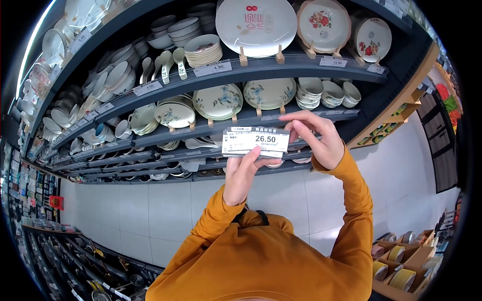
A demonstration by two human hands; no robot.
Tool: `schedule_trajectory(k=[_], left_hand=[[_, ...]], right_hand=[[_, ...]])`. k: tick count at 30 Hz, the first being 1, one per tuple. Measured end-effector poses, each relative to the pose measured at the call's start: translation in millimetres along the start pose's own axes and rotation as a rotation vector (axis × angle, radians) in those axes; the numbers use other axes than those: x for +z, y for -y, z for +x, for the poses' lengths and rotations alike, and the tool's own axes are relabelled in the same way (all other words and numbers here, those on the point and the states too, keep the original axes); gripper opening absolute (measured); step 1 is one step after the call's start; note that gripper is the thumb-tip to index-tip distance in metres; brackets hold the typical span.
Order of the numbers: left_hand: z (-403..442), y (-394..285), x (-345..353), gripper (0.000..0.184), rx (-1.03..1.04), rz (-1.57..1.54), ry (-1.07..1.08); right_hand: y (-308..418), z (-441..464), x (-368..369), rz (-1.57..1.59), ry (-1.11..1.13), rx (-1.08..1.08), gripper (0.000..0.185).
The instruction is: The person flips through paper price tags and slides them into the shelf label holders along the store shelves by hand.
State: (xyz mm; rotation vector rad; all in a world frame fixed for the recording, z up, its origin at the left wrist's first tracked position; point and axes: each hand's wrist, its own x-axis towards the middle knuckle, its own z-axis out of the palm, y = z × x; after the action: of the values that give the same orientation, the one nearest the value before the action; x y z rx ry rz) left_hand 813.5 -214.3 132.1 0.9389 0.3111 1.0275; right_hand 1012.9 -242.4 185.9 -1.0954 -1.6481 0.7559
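White paper price tags (256,145): a small rectangular stack, the top one printed 26.50, held up mid-scene in front of the shelves.
Left hand (239,178): fingers closed on the stack's near edge, thumb across its front.
Right hand (323,145): fingers parted and loosely curved, gripping nothing visible, just right of the stack; whether a fingertip touches it, I cannot tell.
Mustard-yellow fabric sleeves (357,200): on both arms.
Dark grey long shelves (296,66): far side, several tiers of tableware.
Upper tier: a large white squarish plate with red characters (256,37), left of a round white plate with red flowers (321,37).
Tier below: a white plate with blue flowers (217,104) on a wooden stand, left of stacked white bowls (309,93).
Pale grey tiled floor (165,210): nearer than the shelves.
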Motion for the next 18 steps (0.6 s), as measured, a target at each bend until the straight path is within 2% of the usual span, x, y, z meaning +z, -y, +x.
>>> schedule_trajectory(k=[7,13,18], left_hand=[[10.7,-18.4,-18.1,0.031,0.012,-0.006,0.007],[7.8,-26.1,-34.6,0.033,0.017,0.009,-0.018],[-4.1,-19.4,-43.3,0.038,-0.069,0.101,-0.083]], right_hand=[[5.5,25.0,11.4,-0.067,0.031,0.026,0.024],[-1.8,33.0,26.5,0.002,0.060,0.014,0.023],[-15.8,25.6,38.6,-0.054,0.105,-0.018,0.024]])
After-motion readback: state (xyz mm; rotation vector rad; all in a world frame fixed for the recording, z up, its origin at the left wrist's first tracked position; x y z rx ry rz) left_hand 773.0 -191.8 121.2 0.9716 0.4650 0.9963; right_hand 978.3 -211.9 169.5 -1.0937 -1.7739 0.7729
